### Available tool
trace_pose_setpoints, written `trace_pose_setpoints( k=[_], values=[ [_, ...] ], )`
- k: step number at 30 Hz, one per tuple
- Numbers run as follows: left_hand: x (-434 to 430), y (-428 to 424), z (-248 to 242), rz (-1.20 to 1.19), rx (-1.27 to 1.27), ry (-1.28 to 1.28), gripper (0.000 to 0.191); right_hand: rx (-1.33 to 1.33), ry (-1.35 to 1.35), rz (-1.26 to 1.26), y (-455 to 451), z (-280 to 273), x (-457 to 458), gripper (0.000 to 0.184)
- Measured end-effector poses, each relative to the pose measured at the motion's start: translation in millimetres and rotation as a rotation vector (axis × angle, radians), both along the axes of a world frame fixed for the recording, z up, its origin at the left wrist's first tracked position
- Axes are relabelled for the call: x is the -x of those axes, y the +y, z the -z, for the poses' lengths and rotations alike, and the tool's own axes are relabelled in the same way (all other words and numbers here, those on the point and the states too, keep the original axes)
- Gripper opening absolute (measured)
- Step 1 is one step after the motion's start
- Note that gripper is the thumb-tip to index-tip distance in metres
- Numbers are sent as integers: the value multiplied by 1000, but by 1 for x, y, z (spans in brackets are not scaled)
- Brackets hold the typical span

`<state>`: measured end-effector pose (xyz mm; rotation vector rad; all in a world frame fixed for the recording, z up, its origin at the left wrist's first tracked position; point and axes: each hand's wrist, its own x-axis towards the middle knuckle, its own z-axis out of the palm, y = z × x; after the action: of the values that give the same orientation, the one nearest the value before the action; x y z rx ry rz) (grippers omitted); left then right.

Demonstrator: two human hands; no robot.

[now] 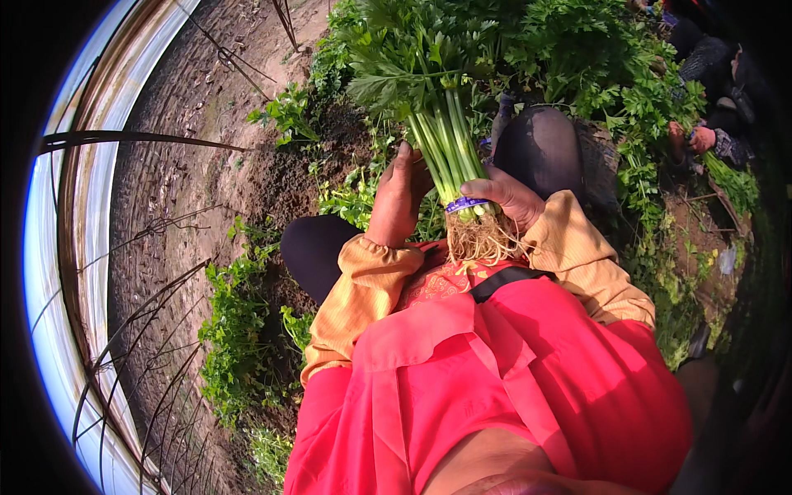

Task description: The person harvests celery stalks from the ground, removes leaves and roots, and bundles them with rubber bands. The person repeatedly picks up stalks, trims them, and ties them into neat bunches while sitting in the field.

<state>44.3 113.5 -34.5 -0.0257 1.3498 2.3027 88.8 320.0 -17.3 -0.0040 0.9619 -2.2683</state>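
A bunch of celery (450,139) stands upright before my lap, its leafy tops (427,55) pointing away from me. A purple band (465,203) circles the lower stalks, just above the pale tangled roots (479,238). My right hand (513,197) grips the bunch near its base, with the thumb lying across the stalks by the band. On the other side, my left hand (398,195) is raised beside the stalks, thumb up and fingers partly in shadow. Whether its fingertips touch the celery I cannot tell.
More celery plants (569,43) grow ahead and to the right. At far right another person's hand (702,140) is among cut greens (733,179). Bare soil (179,154), thin metal rods (148,139) and plastic sheeting (62,247) lie along the left.
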Motion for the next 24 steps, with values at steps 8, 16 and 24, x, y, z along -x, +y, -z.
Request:
trace_pose_setpoints(
  k=[8,16,24],
  values=[
    [26,55,-19,196,425,489,44,-290,337,113,32,-2,-23,56],
    [-14,140,-63,419,114,587,55,-287,362,699,151,-4,-117,50],
    [20,54,0,37,412,362,28,-856,-358,1131,384,171,-287,73]
  ],
)
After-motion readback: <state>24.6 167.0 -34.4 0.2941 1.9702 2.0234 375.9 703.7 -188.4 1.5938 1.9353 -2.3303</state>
